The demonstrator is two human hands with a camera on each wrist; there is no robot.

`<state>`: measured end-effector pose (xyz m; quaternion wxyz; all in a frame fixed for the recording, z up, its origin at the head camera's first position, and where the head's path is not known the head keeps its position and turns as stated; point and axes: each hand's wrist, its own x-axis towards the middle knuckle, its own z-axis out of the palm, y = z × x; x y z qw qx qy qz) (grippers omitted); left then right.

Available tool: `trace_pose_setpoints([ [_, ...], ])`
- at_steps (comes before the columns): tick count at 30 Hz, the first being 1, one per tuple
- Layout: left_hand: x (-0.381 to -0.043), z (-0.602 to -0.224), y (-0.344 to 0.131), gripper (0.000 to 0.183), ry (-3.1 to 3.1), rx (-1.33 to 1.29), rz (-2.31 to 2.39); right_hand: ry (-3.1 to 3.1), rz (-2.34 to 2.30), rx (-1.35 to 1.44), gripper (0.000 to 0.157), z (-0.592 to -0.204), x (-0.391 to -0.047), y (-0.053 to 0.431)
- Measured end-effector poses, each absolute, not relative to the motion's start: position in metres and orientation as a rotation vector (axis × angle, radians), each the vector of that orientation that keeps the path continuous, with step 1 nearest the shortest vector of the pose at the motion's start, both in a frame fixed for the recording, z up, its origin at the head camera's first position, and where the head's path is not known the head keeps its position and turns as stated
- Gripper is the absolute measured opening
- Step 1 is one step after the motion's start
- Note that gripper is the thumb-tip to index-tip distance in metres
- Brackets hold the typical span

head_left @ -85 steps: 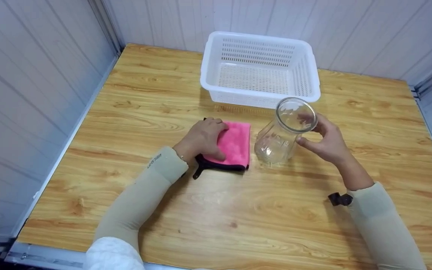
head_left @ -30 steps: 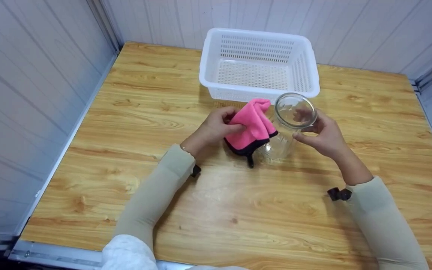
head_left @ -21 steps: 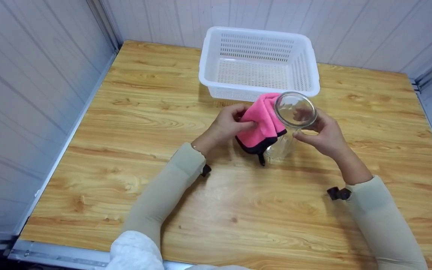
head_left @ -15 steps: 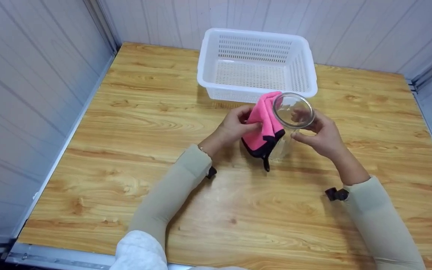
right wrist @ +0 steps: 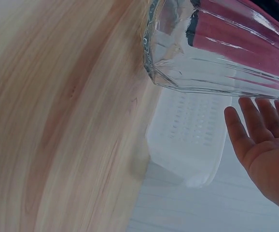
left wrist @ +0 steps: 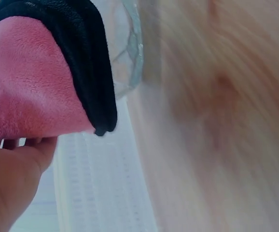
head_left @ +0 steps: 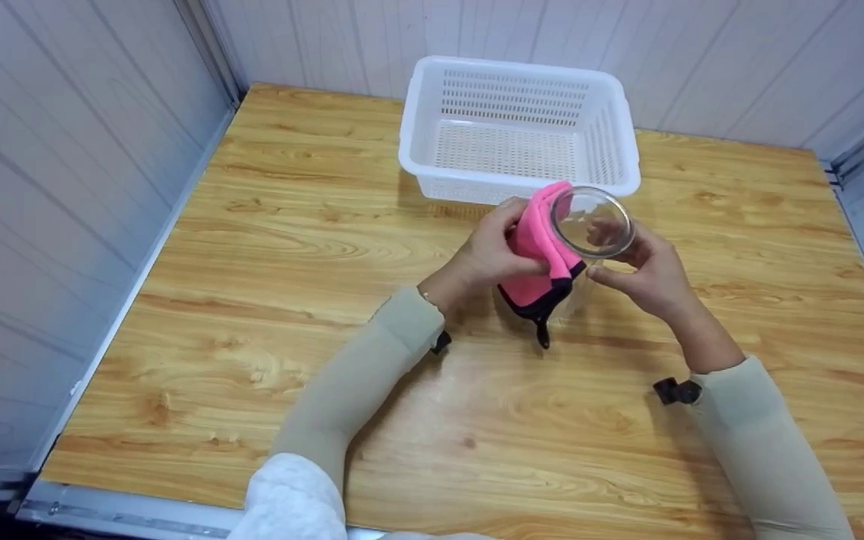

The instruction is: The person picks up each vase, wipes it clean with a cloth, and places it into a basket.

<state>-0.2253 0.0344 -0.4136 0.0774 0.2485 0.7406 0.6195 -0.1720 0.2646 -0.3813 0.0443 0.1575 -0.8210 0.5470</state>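
In the head view my left hand (head_left: 488, 247) pinches a folded pink cloth (head_left: 535, 229) with black trim and a black hanging loop (head_left: 543, 331). Thumb in front, fingers behind, it holds the cloth up against the left side of a clear glass jar (head_left: 589, 225) with a thick round rim. My right hand (head_left: 657, 277) grips the jar's right side just below the rim. The right wrist view shows the jar's faceted body (right wrist: 197, 72), with the pink cloth visible through the glass and fingertips along its side. Much of the lower jar is hidden behind the cloth.
A white slotted plastic basket (head_left: 518, 180) stands behind the jar, close to the back wall (head_left: 372, 45). The wood-grain table (head_left: 252, 300) runs to a metal front edge (head_left: 132, 517). Panelled walls stand at left and right.
My left hand has lifted the cloth off the table and carried it right, onto the jar's left side; its folds now lie closer against the glass. My right hand and the jar stay almost in place.
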Motion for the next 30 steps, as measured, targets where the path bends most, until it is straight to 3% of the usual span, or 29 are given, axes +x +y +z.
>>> trace_pose_setpoints([
  [9, -0.224, -0.412, 0.039, 0.084, 2.349, 0.741, 1.761, -2.479, 1.726, 0.478, 0.056, -0.402, -0.184, 0.273],
  [30, -0.228, -0.422, 0.034, 0.092, 2.537, 0.774, 1.251, -2.551, 1.603, 0.476, 0.058, -0.398, -0.183, 0.276],
])
